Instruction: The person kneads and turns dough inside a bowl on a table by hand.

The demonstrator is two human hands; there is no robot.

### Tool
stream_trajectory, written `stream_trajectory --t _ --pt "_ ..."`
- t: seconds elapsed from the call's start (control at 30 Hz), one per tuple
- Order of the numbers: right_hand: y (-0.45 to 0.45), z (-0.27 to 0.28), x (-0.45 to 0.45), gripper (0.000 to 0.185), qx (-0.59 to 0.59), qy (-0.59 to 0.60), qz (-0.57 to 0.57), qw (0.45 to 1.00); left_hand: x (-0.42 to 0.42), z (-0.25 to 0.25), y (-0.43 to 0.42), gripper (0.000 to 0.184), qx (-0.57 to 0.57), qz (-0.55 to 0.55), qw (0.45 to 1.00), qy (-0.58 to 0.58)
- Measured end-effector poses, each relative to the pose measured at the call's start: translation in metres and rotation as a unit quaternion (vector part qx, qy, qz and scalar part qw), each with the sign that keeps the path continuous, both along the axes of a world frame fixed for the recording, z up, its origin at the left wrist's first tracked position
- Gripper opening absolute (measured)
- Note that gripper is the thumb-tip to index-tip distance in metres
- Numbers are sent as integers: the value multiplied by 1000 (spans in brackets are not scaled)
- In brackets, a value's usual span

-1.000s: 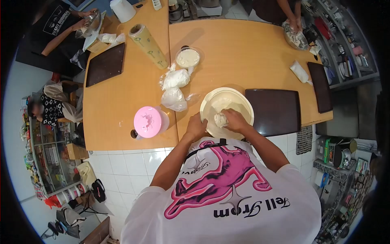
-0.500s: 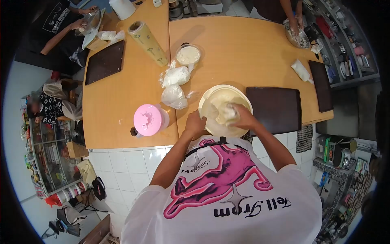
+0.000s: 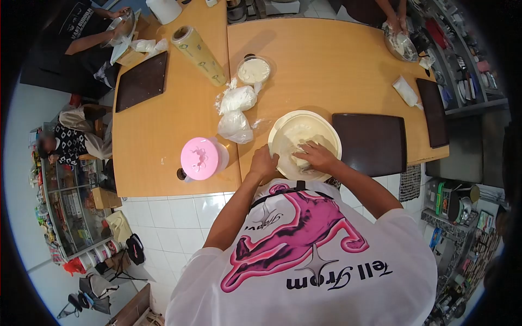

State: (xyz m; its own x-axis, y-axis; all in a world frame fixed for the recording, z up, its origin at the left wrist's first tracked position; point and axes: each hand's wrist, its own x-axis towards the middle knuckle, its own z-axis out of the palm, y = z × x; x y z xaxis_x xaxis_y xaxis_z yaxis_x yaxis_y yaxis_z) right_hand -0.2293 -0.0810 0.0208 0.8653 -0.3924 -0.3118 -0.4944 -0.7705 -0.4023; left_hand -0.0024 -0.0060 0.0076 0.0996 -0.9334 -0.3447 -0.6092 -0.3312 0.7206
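Observation:
A cream-coloured bowl point(image 3: 304, 115) stands near the table's front edge, with pale dough and loose flour inside. My left hand point(image 3: 264, 163) grips its left rim, thumb towards the inside. Inside the bowl, my right hand point(image 3: 317, 157) lies over the dough point(image 3: 298, 157), its fingers curved onto the lump and partly covering it. Left of the bowl are a plastic bag of white powder point(image 3: 235, 127) and a second white bag point(image 3: 238, 100), with spilled powder around them. Behind these sits a clear tub of white powder point(image 3: 254, 70).
A dark tray point(image 3: 370, 144) lies right of the bowl. To the left stand a pink-lidded container point(image 3: 199, 158) and a roll of plastic wrap point(image 3: 199, 55). Another dark tray point(image 3: 142, 81) is farther left. Two people handle bowls at the far corners, and another person sits at left.
My right hand has gone from holding up part of the dough to pressing down on it in the bowl. My left hand stays on the rim. The view has shifted slightly.

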Motion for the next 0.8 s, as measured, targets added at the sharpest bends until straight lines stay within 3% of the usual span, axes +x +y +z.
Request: stream_trajectory --t 0.13,0.2,0.27,0.37,0.53,0.63,0.7,0.8 --pt "-6 -25 -7 54 -56 -60 31 996 -2 -1 -1 32 -9 7 1000 -15" --pt "-9 -23 -4 47 8 -95 -147 985 -3 1 -1 31 -11 12 1000 -18" --pt "-14 -6 5 43 68 -126 -315 938 -3 -1 -1 31 -7 18 999 -25" --pt "-23 14 15 50 43 -213 -373 902 -5 -3 -1 31 -4 16 1000 -24" --pt "-4 24 -10 46 32 -112 -123 986 -2 1 -3 32 -15 7 1000 -17" --pt "-35 76 -5 62 216 98 -130 963 -3 5 -2 32 -10 17 1000 -10" --pt "-39 72 -5 69 220 49 -197 954 -3 -1 0 32 -10 18 1000 -13" --pt "-31 41 -10 73 141 5 -162 977 -5 0 -1 32 -18 15 1000 -8"
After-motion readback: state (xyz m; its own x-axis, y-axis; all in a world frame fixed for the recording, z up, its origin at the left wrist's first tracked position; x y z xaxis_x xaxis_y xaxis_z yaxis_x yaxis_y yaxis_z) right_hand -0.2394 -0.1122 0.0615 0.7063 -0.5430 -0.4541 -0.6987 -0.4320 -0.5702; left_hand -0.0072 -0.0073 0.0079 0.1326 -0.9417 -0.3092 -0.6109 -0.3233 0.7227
